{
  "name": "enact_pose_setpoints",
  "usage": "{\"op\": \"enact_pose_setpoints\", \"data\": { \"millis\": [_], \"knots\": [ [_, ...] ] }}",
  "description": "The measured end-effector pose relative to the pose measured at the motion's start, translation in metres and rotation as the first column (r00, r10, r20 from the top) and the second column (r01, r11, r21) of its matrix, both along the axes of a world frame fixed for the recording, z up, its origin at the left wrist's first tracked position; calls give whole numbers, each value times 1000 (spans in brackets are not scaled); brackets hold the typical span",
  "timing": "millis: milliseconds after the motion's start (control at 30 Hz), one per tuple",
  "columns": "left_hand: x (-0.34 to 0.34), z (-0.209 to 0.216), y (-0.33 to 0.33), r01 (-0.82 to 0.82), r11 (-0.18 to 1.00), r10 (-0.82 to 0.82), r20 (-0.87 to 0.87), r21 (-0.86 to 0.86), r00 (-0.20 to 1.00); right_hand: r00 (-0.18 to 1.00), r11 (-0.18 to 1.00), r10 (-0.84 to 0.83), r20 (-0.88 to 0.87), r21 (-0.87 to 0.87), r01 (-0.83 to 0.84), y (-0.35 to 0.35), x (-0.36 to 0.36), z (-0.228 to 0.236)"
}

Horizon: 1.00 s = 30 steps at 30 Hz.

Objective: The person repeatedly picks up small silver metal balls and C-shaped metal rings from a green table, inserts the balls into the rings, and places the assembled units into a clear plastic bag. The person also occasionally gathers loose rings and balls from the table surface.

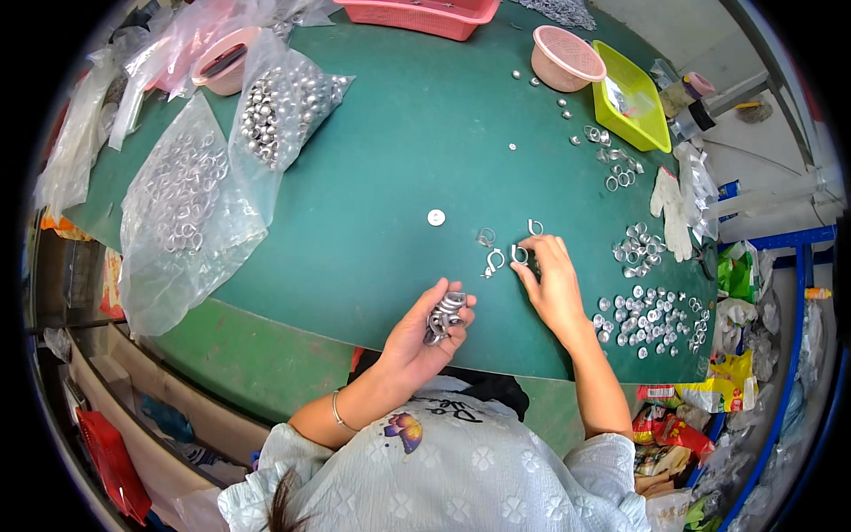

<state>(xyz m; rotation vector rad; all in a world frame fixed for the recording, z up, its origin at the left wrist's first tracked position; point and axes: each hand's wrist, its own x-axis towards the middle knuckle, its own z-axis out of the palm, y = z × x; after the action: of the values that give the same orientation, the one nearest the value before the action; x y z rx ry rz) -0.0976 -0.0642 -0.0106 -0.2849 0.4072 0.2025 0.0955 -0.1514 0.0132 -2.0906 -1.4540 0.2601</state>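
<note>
My left hand is cupped around a small pile of silvery metal rings, held just over the table's near edge. With thumb and fingertips, my right hand pinches one metal ring piece at the green tabletop. A few similar pieces lie close by: a curved ring piece to its left, a ring behind that, and another ring piece just beyond my right fingertips. A round white disc lies farther left on the table.
Clear bags of rings and rounded metal parts lie at left. Groups of small metal caps and parts sit at right, near a white glove. Behind stand a pink basket, yellow-green tray and pink tray.
</note>
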Motion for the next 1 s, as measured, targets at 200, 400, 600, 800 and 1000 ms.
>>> {"op": "enact_pose_setpoints", "data": {
  "millis": [200,400,600,800,1000],
  "knots": [
    [6,16,-3,36,995,-11,-253,94,967,997,999,-40,66,23,38,12,-20,-9],
    [1,9,-4,28,991,-1,-202,132,979,994,980,-105,-3,-168,103,22,-22,-1],
    [2,10,-4,13,994,10,-215,105,977,997,984,-79,-24,-160,74,21,-20,1],
    [7,13,-5,25,992,4,-231,122,973,960,984,-147,-237,-135,118,13,-12,-1],
    [20,16,-7,82,965,-9,-279,251,960,827,993,94,-554,-2,-115,2,-44,44]
  ]
}}
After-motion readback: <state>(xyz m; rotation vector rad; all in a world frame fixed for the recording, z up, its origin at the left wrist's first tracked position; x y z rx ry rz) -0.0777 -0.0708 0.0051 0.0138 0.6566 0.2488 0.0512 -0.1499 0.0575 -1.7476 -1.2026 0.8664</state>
